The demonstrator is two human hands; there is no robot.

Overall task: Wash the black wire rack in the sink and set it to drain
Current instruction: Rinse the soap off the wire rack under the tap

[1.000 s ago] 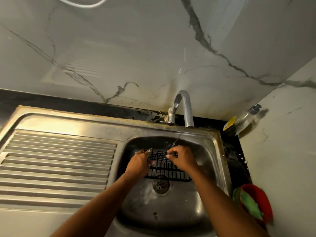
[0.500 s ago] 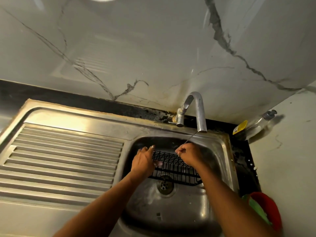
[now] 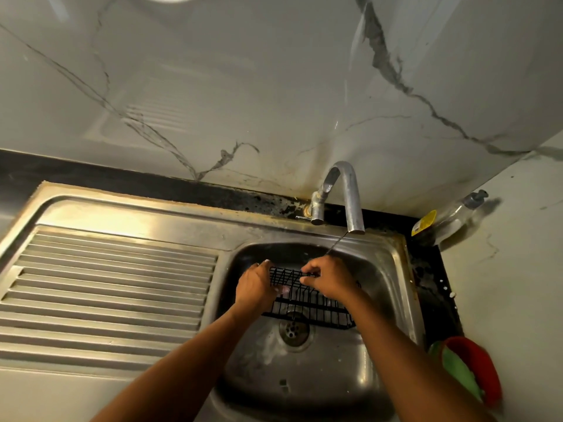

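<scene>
Black wire rack [image 3: 316, 307], left end and top hidden behind hands [image 3: 255, 286] [image 3: 330, 280]

Premises: a domestic kitchen, wash-up area. Evidence: a stainless steel sink [image 3: 406, 278] with a ribbed drainboard [image 3: 106, 287] pressed into the same sheet on its left, and a drain strainer [image 3: 294, 330] in the basin floor. A curved metal tap [image 3: 350, 196] stands at the sink's back edge, running a thin stream. Sink is set in a black counter [image 3: 426, 269], stained near the tap. Marble-look wall panels [image 3: 243, 86] behind and to the right. A pump bottle [image 3: 457, 214] sits in the counter's back right corner; a red bowl [image 3: 490, 376] holding a green cloth [image 3: 457, 373] sits at its right edge.
</scene>
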